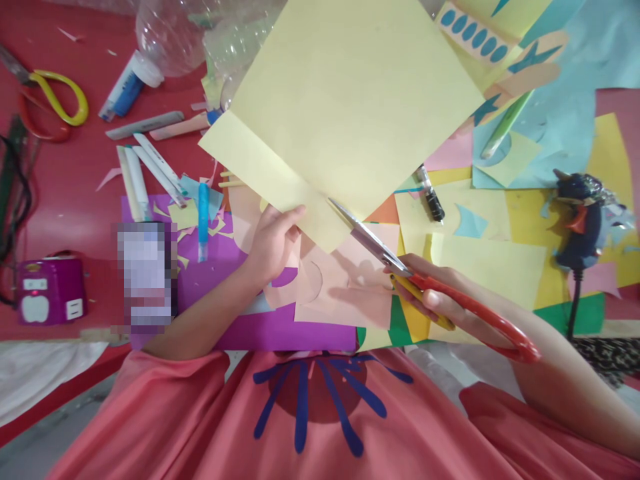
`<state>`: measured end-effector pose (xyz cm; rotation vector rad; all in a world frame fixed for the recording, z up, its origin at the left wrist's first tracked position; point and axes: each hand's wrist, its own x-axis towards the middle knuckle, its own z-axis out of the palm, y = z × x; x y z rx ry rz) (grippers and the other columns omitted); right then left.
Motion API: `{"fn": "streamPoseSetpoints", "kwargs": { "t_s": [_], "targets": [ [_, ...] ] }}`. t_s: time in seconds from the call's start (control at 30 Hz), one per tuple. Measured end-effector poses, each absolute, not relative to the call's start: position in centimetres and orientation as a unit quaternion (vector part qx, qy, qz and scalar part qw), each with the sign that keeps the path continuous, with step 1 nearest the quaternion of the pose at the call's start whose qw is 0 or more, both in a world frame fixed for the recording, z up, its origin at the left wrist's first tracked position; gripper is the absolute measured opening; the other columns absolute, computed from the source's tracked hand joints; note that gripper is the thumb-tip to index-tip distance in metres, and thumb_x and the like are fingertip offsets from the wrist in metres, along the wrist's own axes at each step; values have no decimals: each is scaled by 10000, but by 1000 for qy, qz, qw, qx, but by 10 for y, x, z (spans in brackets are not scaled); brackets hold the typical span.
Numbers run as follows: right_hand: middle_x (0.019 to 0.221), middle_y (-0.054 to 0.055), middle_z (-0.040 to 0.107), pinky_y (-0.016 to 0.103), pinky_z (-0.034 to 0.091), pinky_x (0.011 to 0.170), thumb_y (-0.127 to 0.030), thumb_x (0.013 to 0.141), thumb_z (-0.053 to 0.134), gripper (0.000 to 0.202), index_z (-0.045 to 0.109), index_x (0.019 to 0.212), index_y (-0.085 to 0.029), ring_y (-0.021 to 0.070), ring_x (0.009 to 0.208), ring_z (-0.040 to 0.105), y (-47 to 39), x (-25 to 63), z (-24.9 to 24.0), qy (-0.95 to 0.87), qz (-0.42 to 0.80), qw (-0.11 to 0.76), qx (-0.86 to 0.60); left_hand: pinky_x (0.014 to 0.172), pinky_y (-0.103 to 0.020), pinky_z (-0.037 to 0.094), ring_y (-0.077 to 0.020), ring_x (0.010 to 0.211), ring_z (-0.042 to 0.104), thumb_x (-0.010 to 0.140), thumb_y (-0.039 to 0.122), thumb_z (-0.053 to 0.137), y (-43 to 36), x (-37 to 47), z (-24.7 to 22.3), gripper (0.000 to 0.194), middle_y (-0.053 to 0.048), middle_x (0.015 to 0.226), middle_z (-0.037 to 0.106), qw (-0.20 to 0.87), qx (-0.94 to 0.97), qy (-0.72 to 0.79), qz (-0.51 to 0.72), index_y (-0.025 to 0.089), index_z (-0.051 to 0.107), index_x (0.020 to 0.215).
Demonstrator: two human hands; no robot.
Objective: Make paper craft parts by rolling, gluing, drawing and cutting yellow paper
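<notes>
Head view: left hand point(273, 243) pinches the pale yellow paper point(350, 107) at twelve o'clock, right hand point(450, 310) grips scissors point(385, 253) at four o'clock (best keep the sheet taut, snipping slowly).

Glossy red tabletop point(60, 200); blurred grey floor point(30, 450), apparently, lower left.

Paper scraps point(471, 221), markers point(203, 213) and a glue gun point(580, 223) are lying on a red table point(65, 180) where someone is holding scissors point(473, 307). They are suggesting a craft workspace.
</notes>
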<state>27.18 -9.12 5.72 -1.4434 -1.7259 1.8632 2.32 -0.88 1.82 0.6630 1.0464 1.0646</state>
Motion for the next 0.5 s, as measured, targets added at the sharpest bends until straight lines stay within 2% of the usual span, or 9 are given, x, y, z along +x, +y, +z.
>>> {"fn": "streamPoseSetpoints", "kwargs": {
  "t_s": [0.1,0.33,0.5],
  "targets": [
    [649,-38,457,228,284,421,-739,871,401,560,506,1015,-207,83,489,370,-91,271,55,-563,658,101,-490,926,-357,533,-218,1014,701,719,201,629,-9,23,18,399,0,839,728,682,296,465,480,232,619,1116],
    [651,-35,477,227,281,430,-758,854,413,606,529,1064,-201,83,495,386,-93,267,50,-568,640,129,-502,952,-352,522,-228,1091,674,733,209,615,-9,23,19,366,3,863,732,676,304,480,469,240,631,1097],
    [646,-43,459,224,271,423,-757,844,440,600,520,1057,-201,73,481,361,-94,261,52,-558,636,146,-513,940,-368,520,-227,1048,684,719,195,628,-8,24,19,404,4,814,714,680,295,466,483,243,619,1120]
  ]
}}
